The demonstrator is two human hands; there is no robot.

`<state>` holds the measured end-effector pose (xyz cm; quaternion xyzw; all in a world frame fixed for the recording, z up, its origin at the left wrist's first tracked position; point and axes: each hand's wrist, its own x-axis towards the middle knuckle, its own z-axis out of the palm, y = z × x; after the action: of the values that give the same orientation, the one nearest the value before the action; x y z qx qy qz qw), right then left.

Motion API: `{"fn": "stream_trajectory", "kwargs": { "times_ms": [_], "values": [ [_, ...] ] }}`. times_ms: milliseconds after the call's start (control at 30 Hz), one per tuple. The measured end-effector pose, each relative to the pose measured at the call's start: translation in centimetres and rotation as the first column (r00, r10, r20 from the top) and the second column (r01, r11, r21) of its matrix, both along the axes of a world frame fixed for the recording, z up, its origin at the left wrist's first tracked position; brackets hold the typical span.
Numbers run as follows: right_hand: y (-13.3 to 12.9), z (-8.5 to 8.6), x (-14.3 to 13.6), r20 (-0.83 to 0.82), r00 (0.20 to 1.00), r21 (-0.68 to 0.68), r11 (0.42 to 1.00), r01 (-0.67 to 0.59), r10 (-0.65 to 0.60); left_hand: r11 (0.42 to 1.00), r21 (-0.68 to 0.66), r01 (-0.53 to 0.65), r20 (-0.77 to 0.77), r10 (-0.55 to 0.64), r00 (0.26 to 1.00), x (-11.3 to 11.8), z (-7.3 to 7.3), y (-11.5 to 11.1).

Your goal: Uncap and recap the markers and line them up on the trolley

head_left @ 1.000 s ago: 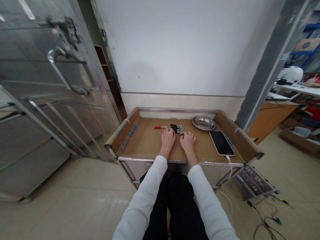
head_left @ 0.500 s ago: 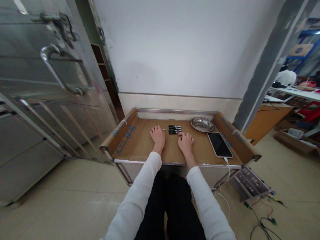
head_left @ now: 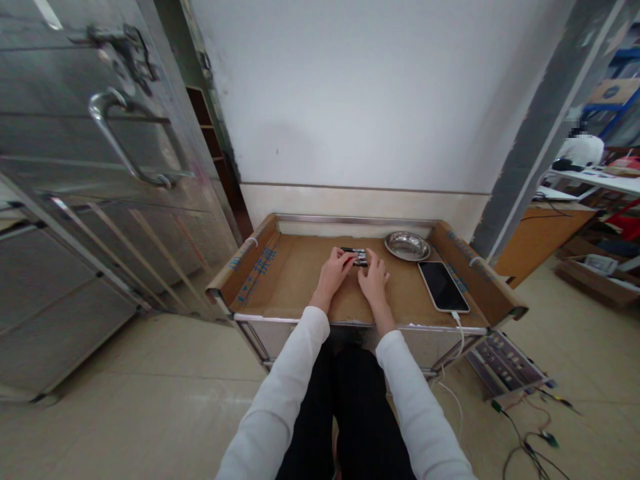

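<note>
Several black markers (head_left: 361,255) lie side by side in a small row on the cardboard-covered table, with pale lettering on their barrels. My left hand (head_left: 332,275) is at the left end of the row, its fingers bent and closed against the markers and hiding part of them. At the right end is my right hand (head_left: 375,275), thumb and forefinger apart and fingers curved, close to the marker ends; whether it touches them is hard to see.
A round steel dish (head_left: 407,246) stands at the back right of the table. In front of it lies a phone (head_left: 443,287) with a white cable (head_left: 459,333) hanging over the front edge. Raised cardboard sides (head_left: 477,270) flank the surface. A metal door (head_left: 125,147) is on the left.
My left hand has moved right, from the bare cardboard to the markers, and its fingers have bent. My right hand has shifted slightly, with thumb and forefinger now spread at the row's right end.
</note>
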<state>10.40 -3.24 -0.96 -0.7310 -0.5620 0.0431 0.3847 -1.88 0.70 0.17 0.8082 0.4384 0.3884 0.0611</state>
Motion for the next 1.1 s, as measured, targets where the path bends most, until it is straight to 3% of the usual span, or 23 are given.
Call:
{"fn": "stream_trajectory", "kwargs": {
  "times_ms": [133, 400, 833, 1100],
  "values": [
    [0.1, -0.3, 0.1, 0.030, 0.999, -0.025, 0.999, -0.025, 0.025, 0.985, 0.009, 0.173, 0.084, -0.173, 0.981, 0.1, -0.1, -0.1],
    [0.4, -0.7, 0.2, 0.138, 0.985, -0.133, 0.988, -0.081, 0.100, 0.992, 0.037, 0.123, 0.358, -0.128, 0.925, 0.5, -0.4, 0.0],
    [0.1, -0.5, 0.3, 0.091, 0.992, -0.091, 0.992, -0.083, 0.091, 0.995, 0.103, -0.001, 0.402, -0.040, 0.915, -0.6, -0.1, 0.1],
    [0.0, -0.2, 0.3, 0.020, 0.999, -0.038, 0.999, 0.032, -0.031, 0.999, 0.031, 0.045, 0.335, -0.053, 0.941, -0.6, -0.4, 0.3]
  ]
}}
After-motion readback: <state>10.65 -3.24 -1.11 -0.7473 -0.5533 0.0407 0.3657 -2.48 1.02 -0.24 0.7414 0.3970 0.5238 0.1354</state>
